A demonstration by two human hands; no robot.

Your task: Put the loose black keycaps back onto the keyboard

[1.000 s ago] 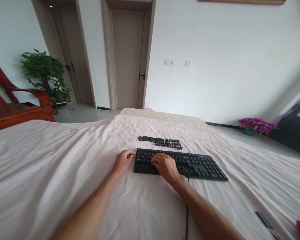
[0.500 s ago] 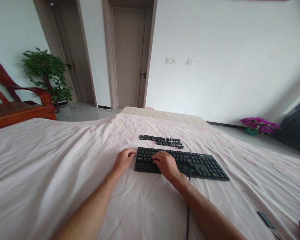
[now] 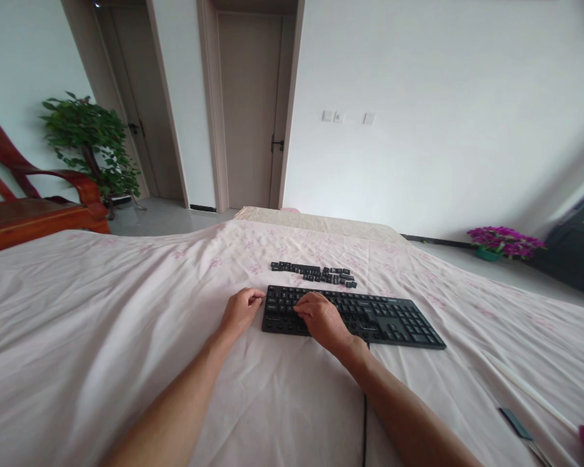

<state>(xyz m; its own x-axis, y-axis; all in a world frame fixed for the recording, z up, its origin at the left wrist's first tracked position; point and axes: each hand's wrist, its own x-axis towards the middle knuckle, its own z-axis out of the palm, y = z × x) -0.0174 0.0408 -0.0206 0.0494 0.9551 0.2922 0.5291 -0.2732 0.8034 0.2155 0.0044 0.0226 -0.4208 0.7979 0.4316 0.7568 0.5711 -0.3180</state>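
Observation:
A black computer keyboard [image 3: 389, 322] lies on the cloth in front of me, its lower rows on the left and middle showing bare sockets. My left hand [image 3: 242, 310] is at the keyboard's left edge, fingers curled together with their tips against it. Over the left-hand keys rests my right hand [image 3: 321, 319], thumb and fingers drawn together and pointing down. Whatever may be between those fingertips is hidden. Loose black keycaps [image 3: 307, 269] lie in rough rows just beyond the keyboard, a long one among them.
A pale flowered cloth [image 3: 272, 402] covers the surface. The keyboard's cable [image 3: 365, 421] runs toward me beside my right forearm. At the lower right lie a dark-ended flat tool [image 3: 514, 423] and a white stick [image 3: 535, 392]. A wooden chair [image 3: 43, 194] stands at left.
The view has shifted very slightly. My right hand has moved barely, if at all, over the keys. Neither my left hand nor the loose keycaps show a clear change.

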